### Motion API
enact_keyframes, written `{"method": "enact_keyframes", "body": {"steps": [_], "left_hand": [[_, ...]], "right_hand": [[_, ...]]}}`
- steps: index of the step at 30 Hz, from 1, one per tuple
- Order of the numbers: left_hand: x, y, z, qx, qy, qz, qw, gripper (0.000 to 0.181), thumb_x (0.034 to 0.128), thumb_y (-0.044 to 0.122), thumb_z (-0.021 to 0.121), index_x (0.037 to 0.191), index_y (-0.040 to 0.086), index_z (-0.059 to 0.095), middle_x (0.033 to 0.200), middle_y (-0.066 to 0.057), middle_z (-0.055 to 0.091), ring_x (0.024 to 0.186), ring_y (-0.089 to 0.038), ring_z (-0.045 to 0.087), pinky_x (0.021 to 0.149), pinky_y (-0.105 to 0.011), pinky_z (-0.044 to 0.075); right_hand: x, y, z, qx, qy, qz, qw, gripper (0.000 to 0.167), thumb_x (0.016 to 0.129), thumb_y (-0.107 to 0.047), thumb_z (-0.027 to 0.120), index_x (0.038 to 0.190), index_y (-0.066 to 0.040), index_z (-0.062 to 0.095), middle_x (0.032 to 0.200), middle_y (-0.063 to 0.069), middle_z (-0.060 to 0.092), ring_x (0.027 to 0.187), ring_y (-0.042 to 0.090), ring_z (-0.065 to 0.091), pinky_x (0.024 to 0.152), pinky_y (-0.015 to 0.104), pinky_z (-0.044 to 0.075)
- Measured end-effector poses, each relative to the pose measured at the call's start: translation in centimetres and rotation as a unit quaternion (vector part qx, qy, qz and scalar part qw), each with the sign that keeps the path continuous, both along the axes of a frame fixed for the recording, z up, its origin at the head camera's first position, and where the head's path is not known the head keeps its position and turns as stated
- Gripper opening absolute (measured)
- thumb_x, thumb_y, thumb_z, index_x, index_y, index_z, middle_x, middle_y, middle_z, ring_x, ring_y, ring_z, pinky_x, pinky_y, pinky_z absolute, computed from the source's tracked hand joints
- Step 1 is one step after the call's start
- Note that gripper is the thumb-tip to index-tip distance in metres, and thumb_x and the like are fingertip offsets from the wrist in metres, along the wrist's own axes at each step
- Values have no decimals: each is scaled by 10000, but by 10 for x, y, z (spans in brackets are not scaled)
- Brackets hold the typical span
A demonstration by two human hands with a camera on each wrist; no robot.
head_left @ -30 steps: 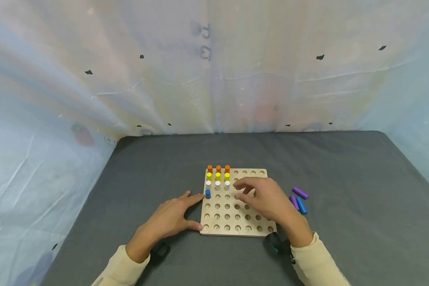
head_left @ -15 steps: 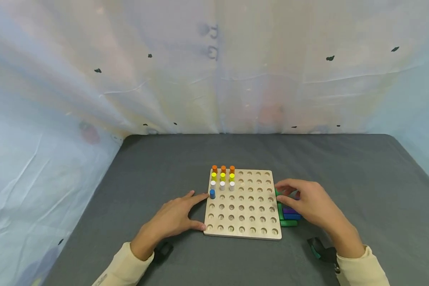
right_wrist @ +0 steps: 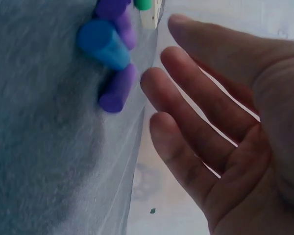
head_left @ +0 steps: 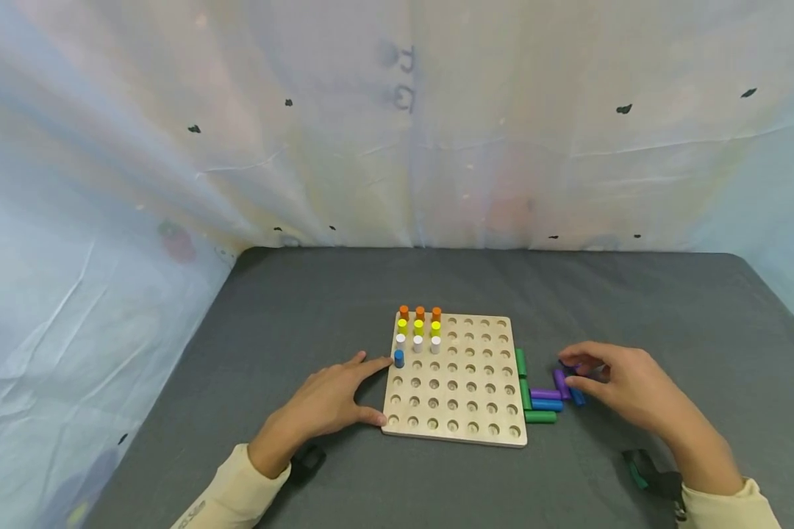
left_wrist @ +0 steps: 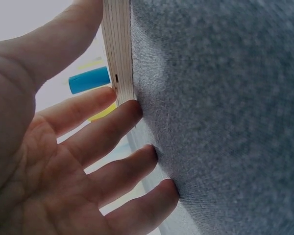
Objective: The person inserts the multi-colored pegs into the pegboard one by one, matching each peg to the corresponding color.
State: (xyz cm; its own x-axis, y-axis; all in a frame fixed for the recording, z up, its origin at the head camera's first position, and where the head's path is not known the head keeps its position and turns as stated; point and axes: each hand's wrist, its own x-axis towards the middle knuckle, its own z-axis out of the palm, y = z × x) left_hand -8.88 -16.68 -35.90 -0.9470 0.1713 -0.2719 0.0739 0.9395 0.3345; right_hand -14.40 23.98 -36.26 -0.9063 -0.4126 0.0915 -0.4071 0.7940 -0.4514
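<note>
A square wooden pegboard [head_left: 462, 411] lies on the grey table. Its upper left holds three orange, three yellow and three white pegs [head_left: 417, 344] in rows, with one blue peg [head_left: 399, 358] below them. My left hand [head_left: 324, 400] touches the board's left edge with thumb and spread fingers, and the index fingertip is beside that blue peg. My right hand [head_left: 635, 383] is just over loose pegs at the right, fingers loosely bent. The right wrist view shows nothing between its fingers; a loose blue peg [right_wrist: 104, 45] and a purple peg [right_wrist: 118, 89] lie on the cloth nearby.
Green pegs [head_left: 540, 417] lie along the board's right edge, beside a purple peg [head_left: 545, 394] and a blue peg [head_left: 546, 405]. A pale patterned curtain [head_left: 463, 147] rises behind the table.
My right hand has moved right, from above the board, past the green pegs, to the loose purple and blue ones. My left hand stays at the board's edge. The head view has shifted slightly.
</note>
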Motion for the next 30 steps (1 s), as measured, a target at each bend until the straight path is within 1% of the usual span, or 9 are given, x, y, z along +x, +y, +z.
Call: {"method": "enact_keyframes", "body": {"steps": [3, 8, 12, 20, 23, 30], "left_hand": [[0, 0, 0, 26, 49, -25, 10000, 876, 715, 521, 837, 1489, 352, 462, 1568, -201, 389, 1364, -408, 495, 1021, -652, 413], [3, 0, 0, 68, 56, -26, 10000, 877, 705, 525, 839, 1482, 349, 473, 1563, -197, 398, 1370, -405, 490, 1027, -666, 398], [4, -1, -1, 71, 64, -17, 10000, 876, 705, 526, 838, 1482, 346, 475, 1561, -197, 400, 1363, -407, 497, 1025, -667, 398], [4, 0, -1, 17, 141, -25, 9999, 883, 700, 526, 842, 1482, 344, 475, 1556, -200, 408, 1358, -411, 501, 1014, -674, 406], [4, 0, -1, -5, 131, -8, 9999, 881, 702, 523, 843, 1482, 345, 475, 1556, -199, 409, 1357, -415, 502, 1014, -671, 407], [1, 1, 0, -46, 58, 27, 10000, 874, 716, 523, 833, 1489, 353, 462, 1567, -189, 397, 1359, -411, 500, 1023, -664, 402]], "right_hand": [[-1, 4, -2, 98, -98, 52, 9999, 309, 831, -264, 807, 1126, -229, 723, 1012, -84, 744, 854, 77, 661, 725, 303, 526], [-1, 9, -5, 372, -467, 180, 9981, 287, 781, -320, 842, 1037, -276, 721, 898, -114, 694, 812, 46, 609, 698, 315, 498], [-1, 11, -8, 398, -659, 305, 9966, 321, 754, -327, 860, 1035, -273, 713, 916, -108, 688, 838, 49, 623, 723, 336, 515], [-3, 11, -10, 303, -687, 422, 9963, 405, 759, -266, 862, 1131, -213, 710, 1034, -68, 712, 897, 85, 657, 759, 312, 552], [-4, 10, -11, 286, -717, 470, 9959, 410, 770, -253, 856, 1148, -198, 705, 1059, -55, 714, 911, 95, 661, 770, 308, 558], [-6, 9, -9, 262, -649, 570, 9959, 391, 786, -209, 843, 1150, -202, 701, 1072, -53, 715, 920, 103, 672, 780, 310, 561]]}}
